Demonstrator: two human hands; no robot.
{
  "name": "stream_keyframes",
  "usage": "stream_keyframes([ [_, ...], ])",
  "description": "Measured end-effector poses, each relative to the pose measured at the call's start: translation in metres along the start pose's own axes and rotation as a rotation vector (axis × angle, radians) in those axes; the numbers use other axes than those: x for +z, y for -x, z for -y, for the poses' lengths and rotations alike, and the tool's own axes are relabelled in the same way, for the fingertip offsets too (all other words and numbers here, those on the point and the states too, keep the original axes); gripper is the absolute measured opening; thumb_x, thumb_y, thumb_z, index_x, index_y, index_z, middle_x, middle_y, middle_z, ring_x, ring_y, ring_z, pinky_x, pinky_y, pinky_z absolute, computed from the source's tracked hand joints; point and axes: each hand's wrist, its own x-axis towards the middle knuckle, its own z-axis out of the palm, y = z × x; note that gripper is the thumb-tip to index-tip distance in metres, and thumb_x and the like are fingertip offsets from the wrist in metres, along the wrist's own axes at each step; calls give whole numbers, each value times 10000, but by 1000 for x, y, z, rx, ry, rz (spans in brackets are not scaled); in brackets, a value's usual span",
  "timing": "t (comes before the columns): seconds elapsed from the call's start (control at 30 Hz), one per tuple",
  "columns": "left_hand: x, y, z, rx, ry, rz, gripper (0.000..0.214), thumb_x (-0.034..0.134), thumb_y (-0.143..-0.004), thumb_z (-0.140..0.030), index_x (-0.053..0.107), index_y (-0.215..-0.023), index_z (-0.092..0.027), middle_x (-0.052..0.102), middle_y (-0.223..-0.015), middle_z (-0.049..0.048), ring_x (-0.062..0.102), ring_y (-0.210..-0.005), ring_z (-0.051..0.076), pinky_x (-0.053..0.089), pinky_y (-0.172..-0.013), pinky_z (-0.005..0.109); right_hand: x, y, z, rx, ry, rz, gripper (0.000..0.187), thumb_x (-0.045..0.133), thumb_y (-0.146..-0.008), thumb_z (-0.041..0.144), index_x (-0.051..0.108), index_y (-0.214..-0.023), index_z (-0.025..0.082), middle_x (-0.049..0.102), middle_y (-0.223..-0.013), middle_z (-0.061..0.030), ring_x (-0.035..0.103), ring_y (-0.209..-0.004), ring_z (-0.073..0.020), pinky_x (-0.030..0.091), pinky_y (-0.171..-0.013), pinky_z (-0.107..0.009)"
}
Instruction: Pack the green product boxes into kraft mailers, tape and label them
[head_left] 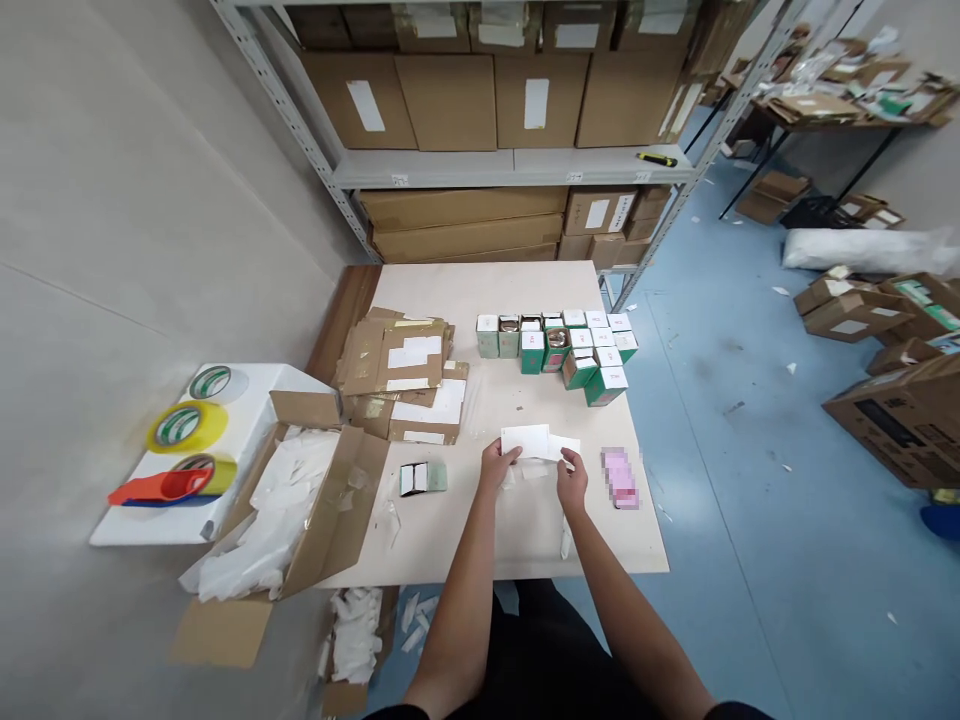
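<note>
My left hand (pixel 495 468) pinches the lower left corner of a white paper slip (pixel 526 439) held just above the table. At its right, my right hand (pixel 573 482) has thumb and finger closed on a second white slip (pixel 562 446), which partly overlaps the first. Any print on the slips is too faint to read. Small white scraps (pixel 534 469) lie between my hands. To the left, a small green and white box (pixel 426 478) lies on the table. Beyond my hands stand several green and white boxes (pixel 595 386) in rows, some with open tops.
Flattened cardboard (pixel 364 365) is stacked at the left of the table (pixel 495 285). An open carton (pixel 360 490) full of white wrapping stands beside tape rolls (pixel 180 425) and a red tape dispenser (pixel 161 487). A blurred pink item (pixel 619 478) lies right. Shelving (pixel 517 165) stands behind.
</note>
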Motion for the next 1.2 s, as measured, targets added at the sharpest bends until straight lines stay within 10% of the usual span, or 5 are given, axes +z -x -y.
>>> stream_keyframes([
  [0.33, 96, 9, 9, -92, 68, 183, 543, 860, -702, -475, 733, -1126, -161, 780, -1089, 138, 741, -977, 245, 586, -858, 363, -79, -2, 12, 46, -94, -81, 543, 506, -856, 400, 602, -1342, 177, 619, -1432, -157, 610, -1293, -294, 551, -997, -420],
  [0.57, 110, 4, 27, -166, -430, -116, 772, 842, -737, -315, 525, -1426, -172, 620, -1427, 182, 592, -1341, 302, 474, -1079, 387, -98, 8, 10, -28, -67, -180, 516, 512, -870, 383, 623, -1341, 204, 641, -1406, -141, 580, -1327, -294, 542, -1002, -439],
  [0.77, 56, 23, 6, 174, -413, -62, 441, 670, -905, -269, 619, -1341, -231, 623, -1420, 112, 625, -1257, 246, 513, -1031, 361, -35, 28, 36, -249, -8, 0, 507, 509, -880, 331, 617, -1362, 216, 619, -1432, -126, 571, -1318, -271, 534, -1024, -441],
  [0.97, -49, 49, -38, 505, -441, -185, 354, 553, -923, -157, 689, -1239, -239, 646, -1355, 91, 596, -1266, 235, 555, -955, 360, 72, 61, 79, -329, -27, 230, 530, 497, -864, 261, 596, -1385, 240, 603, -1453, -109, 574, -1308, -260, 542, -1012, -441],
  [1.2, -191, 71, -34, 246, -668, -418, 489, 589, -863, -126, 624, -1345, -199, 616, -1392, 130, 574, -1311, 264, 427, -1135, 387, 171, 112, 92, -229, 201, 518, 614, 557, -836, 220, 550, -1450, 230, 667, -1357, -95, 673, -1173, -251, 556, -1005, -417],
])
